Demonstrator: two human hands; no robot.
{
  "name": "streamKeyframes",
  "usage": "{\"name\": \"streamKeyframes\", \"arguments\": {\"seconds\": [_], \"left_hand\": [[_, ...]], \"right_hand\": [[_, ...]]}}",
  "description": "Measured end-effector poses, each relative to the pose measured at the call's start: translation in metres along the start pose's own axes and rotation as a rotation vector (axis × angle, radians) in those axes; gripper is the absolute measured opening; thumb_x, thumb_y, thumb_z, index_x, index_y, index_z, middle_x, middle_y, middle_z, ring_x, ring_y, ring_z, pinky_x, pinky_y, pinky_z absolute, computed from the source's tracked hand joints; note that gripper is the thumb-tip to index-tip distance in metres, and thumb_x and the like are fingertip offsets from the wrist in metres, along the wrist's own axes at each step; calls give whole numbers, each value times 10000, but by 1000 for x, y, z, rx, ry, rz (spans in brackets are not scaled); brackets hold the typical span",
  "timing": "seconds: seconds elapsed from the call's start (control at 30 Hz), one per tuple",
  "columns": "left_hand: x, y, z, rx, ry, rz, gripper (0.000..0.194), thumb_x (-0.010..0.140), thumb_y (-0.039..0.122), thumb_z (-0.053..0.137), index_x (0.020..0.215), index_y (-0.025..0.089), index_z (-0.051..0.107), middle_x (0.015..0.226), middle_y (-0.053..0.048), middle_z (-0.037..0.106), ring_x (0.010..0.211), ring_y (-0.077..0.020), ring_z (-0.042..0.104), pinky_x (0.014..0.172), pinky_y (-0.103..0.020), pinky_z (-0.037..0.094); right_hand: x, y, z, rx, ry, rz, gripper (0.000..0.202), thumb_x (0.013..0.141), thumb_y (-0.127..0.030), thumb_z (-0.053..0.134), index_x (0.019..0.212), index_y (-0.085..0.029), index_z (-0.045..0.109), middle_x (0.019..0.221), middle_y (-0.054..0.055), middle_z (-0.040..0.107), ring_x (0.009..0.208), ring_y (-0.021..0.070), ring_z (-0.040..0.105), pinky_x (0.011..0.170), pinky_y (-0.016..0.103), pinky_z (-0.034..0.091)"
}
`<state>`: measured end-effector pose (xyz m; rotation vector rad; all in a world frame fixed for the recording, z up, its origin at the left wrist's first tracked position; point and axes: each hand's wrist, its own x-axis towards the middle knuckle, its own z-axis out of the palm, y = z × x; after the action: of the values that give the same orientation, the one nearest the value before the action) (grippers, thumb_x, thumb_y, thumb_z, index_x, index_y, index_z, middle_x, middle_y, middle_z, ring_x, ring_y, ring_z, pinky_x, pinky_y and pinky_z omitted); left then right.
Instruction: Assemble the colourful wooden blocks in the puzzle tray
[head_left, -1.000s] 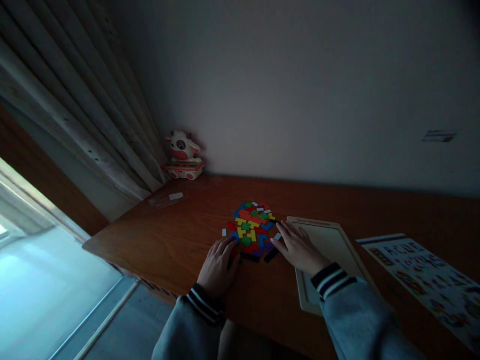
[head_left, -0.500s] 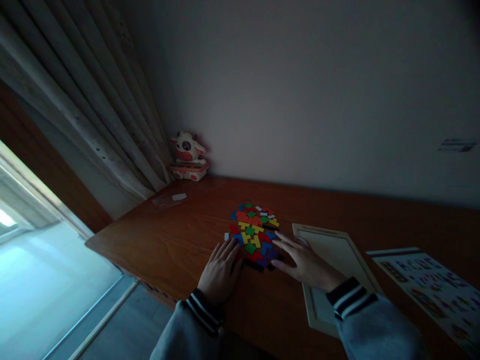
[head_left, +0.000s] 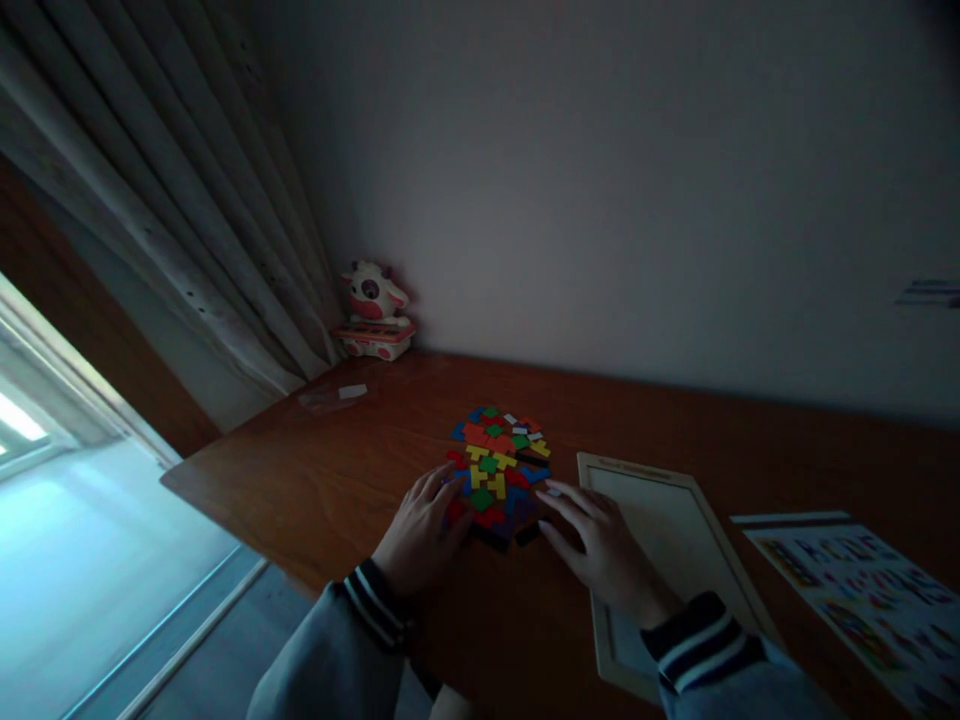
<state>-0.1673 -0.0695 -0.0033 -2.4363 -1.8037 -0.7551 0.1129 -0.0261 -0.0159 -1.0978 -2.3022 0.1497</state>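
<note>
Multicoloured flat, angular pieces [head_left: 489,465] seem corralled: left hand [head_left: 424,527] at eight o'clock, right hand [head_left: 600,542] at four, grips wide.

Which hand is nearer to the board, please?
Right. The right hand is over the left edge of the board; the left hand is farther left, beside the coloured pieces.

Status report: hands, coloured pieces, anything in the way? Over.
Left hand at near-left edge of coloured pieces; right hand at right edge. Pieces loosely clustered. Pale tray close right, partly hidden by right arm.
</note>
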Motion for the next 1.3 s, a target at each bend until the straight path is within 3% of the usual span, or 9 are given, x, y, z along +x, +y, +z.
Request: {"name": "streamKeyframes", "arguments": {"seconds": [0.17, 0.23, 0.33, 0.53, 0.63, 0.83, 0.97, 1.17, 1.3], "left_hand": [[77, -12, 0, 81, -78, 27, 372, 934, 320, 511, 1291, 237, 577, 1349, -69, 587, 1208, -253, 563, 1066, -409, 453], [105, -19, 10, 108, -105, -90, 354, 921, 332, 537, 1252, 228, 608, 1258, -69, 646, 1142, -242, 606, 1029, -372, 472], [125, -28, 29, 137, -75, -192, 421, 898, 401, 563, 1255, 182, 610, 1229, -127, 650, 1101, -307, 619, 964, -433, 495], [119, -38, 47, 118, -91, -146, 405, 905, 478, 548, 1219, 242, 650, 1251, -75, 656, 1137, -297, 600, 1008, -434, 460], [116, -40, 48, 115, -96, -120, 359, 928, 472, 516, 1187, 276, 671, 1283, -48, 646, 1160, -282, 584, 1024, -438, 451], [114, -39, 49, 124, -85, -159, 420, 902, 538, 531, 1174, 253, 679, 1363, -88, 581, 1232, -327, 521, 1037, -505, 428], [115, -35, 46, 102, -97, -158, 353, 922, 491, 520, 1138, 278, 701, 1284, -51, 645, 1168, -293, 570, 1039, -460, 429], [115, -31, 43, 103, -73, -158, 451, 899, 526, 535, 1276, 294, 620, 1313, -69, 613, 1194, -328, 533, 1006, -499, 432], [114, -31, 45, 118, -80, -201, 521, 892, 558, 518, 1298, 240, 587, 1345, -100, 593, 1224, -357, 507, 1015, -535, 412]], "right_hand": [[-1, 4, 1, 53, 97, 44, 264, 963, -345, 508, 1156, -244, 658, 1182, 89, 671, 1095, 254, 633, 958, 455, 508], [-2, 4, 1, 63, 123, 48, 256, 962, -356, 512, 1141, -243, 655, 1152, 86, 674, 1067, 253, 640, 932, 444, 521], [-2, 3, -2, 75, 150, 50, 244, 964, -350, 511, 1136, -241, 645, 1125, 78, 671, 1054, 247, 638, 921, 433, 521], [-2, 0, -7, 99, 160, 63, 214, 969, -323, 502, 1115, -241, 634, 1106, 77, 662, 1044, 239, 632, 911, 424, 518], [-3, 2, -4, 102, 152, 73, 217, 973, -329, 495, 1129, -248, 622, 1114, 81, 655, 1041, 242, 630, 905, 432, 519], [-7, 7, 0, 116, 159, 86, 205, 968, -346, 501, 1107, -263, 628, 1105, 74, 651, 1012, 239, 638, 873, 406, 536], [-7, 5, -1, 132, 150, 88, 198, 970, -338, 494, 1092, -262, 630, 1079, 70, 652, 987, 229, 642, 857, 385, 540], [-5, 3, -3, 147, 158, 84, 208, 974, -356, 483, 1066, -250, 637, 1043, 81, 652, 959, 232, 645, 827, 384, 547], [-6, 4, -3, 139, 145, 82, 208, 971, -360, 486, 1064, -258, 641, 1047, 69, 655, 959, 224, 651, 839, 377, 548]]}}
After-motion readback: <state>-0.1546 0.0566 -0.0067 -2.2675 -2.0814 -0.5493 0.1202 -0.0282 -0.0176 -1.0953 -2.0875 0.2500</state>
